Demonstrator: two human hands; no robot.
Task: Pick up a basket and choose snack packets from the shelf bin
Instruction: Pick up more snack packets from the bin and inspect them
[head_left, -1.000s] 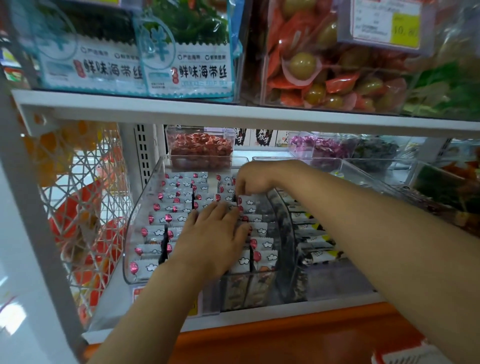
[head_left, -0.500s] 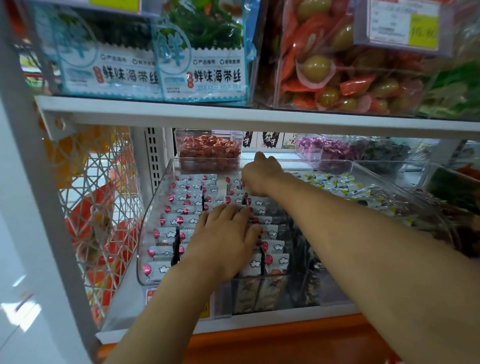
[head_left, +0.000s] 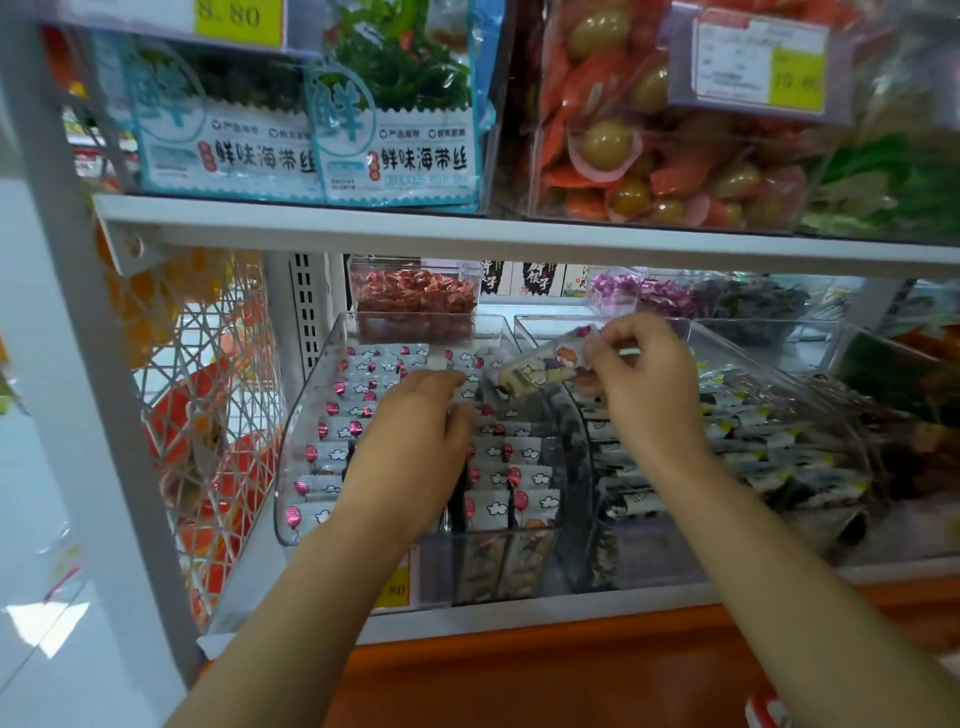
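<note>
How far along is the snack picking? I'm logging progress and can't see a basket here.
Done: the right hand has lifted one snack packet clear of the clear bin. In hand: that packet is pinched above the rows, while the left hand rests on the packets in the bin. Left: dropping it into a basket and choosing more; no basket shows in this view, so that step can't be judged.

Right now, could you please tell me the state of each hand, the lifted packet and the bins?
Right hand: grip closed on a snack packet, above the bins.
Snack packet: lifted clear, tilted.
Left hand: resting on the packet rows, fingers curled.
Clear bin: open-topped, packed with upright packets.
Neighbouring bin: open-topped, partly full.
</note>
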